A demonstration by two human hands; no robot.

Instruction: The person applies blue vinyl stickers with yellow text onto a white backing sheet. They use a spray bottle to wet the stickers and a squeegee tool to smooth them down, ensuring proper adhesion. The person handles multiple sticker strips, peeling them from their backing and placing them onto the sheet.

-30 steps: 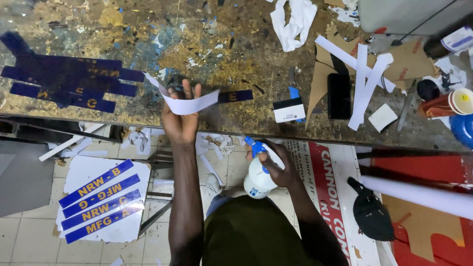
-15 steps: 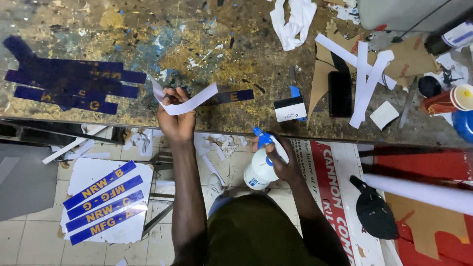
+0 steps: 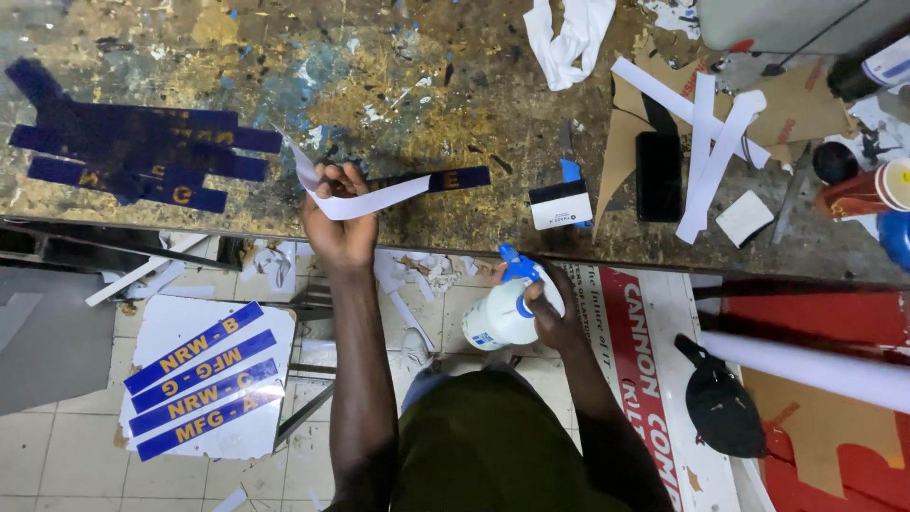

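The left hand (image 3: 338, 223) rests at the near edge of the bench (image 3: 455, 85), fingers closed on a white backing strip (image 3: 355, 201) that curls away from a dark blue sticker (image 3: 438, 179). The sticker lies flat on the bench, running to the right from the hand, and the strip lifts off its left end.

The right hand (image 3: 553, 311) is below the bench edge, in front of the person's body, wrapped around the neck of a white spray bottle (image 3: 502, 313) with a blue trigger top. The bottle hangs clear of the bench, tilted, its nozzle up towards the edge.

A cluster of blue stickers (image 3: 133, 156) sits well to the left on the bench. To the right of the peeled sticker lie a small white card (image 3: 560, 205), a black phone (image 3: 658, 176), and crossed white strips (image 3: 706, 142) on brown cardboard (image 3: 796, 104). A crumpled white cloth (image 3: 569, 33) lies at the far edge.

On the floor to the left, a white board (image 3: 204, 379) carries four blue stickers with yellow letters. A black cap (image 3: 722, 408) lies on the floor to the right, near a white tube (image 3: 815, 365).
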